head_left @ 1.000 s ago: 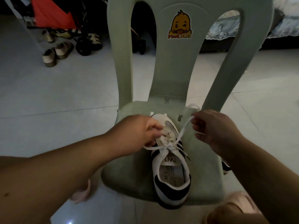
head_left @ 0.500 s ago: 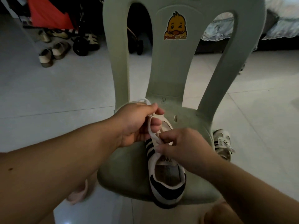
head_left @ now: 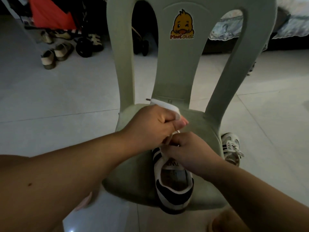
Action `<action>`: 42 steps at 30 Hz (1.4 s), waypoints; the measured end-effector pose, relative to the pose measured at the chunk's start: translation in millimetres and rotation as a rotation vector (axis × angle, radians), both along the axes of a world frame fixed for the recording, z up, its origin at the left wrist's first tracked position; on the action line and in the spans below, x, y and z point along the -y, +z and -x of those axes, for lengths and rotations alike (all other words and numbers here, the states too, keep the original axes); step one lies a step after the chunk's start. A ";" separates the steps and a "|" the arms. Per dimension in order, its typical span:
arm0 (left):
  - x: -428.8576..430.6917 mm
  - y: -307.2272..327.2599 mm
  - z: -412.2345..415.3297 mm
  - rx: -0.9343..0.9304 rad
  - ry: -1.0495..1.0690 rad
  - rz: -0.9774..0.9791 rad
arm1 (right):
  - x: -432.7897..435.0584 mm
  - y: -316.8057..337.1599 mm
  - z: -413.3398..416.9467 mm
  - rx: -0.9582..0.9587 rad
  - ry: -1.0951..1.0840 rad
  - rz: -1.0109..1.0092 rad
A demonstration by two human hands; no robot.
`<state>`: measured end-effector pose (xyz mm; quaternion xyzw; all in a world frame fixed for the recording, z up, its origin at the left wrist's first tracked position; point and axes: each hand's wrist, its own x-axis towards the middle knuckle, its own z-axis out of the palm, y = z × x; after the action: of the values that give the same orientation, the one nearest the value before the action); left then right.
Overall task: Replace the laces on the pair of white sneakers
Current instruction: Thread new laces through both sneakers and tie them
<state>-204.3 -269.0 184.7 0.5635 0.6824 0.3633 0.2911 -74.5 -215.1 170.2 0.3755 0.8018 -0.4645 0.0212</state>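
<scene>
Off to the left, a few tan shoes [head_left: 50,56] sit on the tiled floor [head_left: 58,97] below some red fabric [head_left: 50,15]. In the middle stands a pale green plastic chair [head_left: 180,72] with a yellow duck sticker [head_left: 182,25] on its backrest. The left hand [head_left: 153,126] hovers over the seat, its grip closed tight in a fist round the white lace [head_left: 164,105]. A length of lace arches out over the fist, and its dark tip points left. Just below and to the right, the right hand [head_left: 189,149] touches the left one. Its grip is curled too, pinching the lace over the tongue of the white sneaker [head_left: 173,181]. That sneaker lies on the seat, heel toward the front edge, dark stripes on its side. Its front is hidden under both hands. The second sneaker [head_left: 231,148], laced, rests on the floor just beside the chair's right edge. A bed [head_left: 292,22] shows far right.
</scene>
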 end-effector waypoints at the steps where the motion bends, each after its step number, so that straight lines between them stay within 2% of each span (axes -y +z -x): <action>1: -3.2 -0.4 -2.0 0.000 -0.032 0.022 | 1.1 0.1 -1.3 -0.029 -0.035 0.028; 5: -8.2 -3.4 -3.0 -0.268 -0.191 0.283 | -2.9 -5.0 -10.0 -0.200 -0.410 0.475; 7: -7.9 -8.6 0.4 -0.290 -0.202 0.324 | -7.7 -10.1 -14.4 -0.248 -0.483 0.633; 13: -1.2 -20.4 4.4 -0.076 -0.114 0.366 | -6.9 -12.8 -13.7 -0.273 -0.525 0.660; 15: 0.7 -21.5 5.2 -0.070 -0.063 0.336 | -3.0 -7.7 -12.4 -0.291 -0.480 0.552; 19: 1.0 -26.5 3.6 -0.180 -0.009 0.329 | 1.9 -10.1 -12.4 -0.184 -0.340 -0.028; 21: 1.9 -29.1 1.0 -0.199 -0.023 0.337 | 3.1 -13.6 -13.6 -0.166 -0.283 -0.233; 24: 7.8 -28.0 -3.5 -0.249 -0.085 0.294 | 2.3 -10.3 -15.0 -0.124 -0.105 -0.420; 27: 12.8 -28.8 -3.7 -0.381 -0.150 0.193 | -0.2 -3.2 -12.7 0.038 0.075 -0.583; 31: 16.9 -26.1 0.5 -0.531 -0.170 0.147 | 1.1 -0.4 -13.2 0.172 0.138 -0.675; 34: 15.7 -20.5 1.8 -0.586 -0.170 0.100 | -3.1 6.5 -14.1 0.260 0.211 -0.598; 35: 14.9 -19.5 2.2 -0.578 -0.167 0.108 | -6.0 9.5 -13.9 0.246 0.199 -0.506; 40: 17.1 -20.9 4.9 -0.425 -0.143 0.128 | -11.5 18.7 -15.9 0.090 -0.121 0.369; 42: 18.3 -21.9 5.4 -0.388 -0.111 0.137 | -12.8 15.8 -17.1 0.056 -0.182 0.557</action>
<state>-209.7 -287.2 162.8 0.6383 0.7168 0.1841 0.2116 -57.4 -202.3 186.0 0.4386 0.6055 -0.6560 0.1038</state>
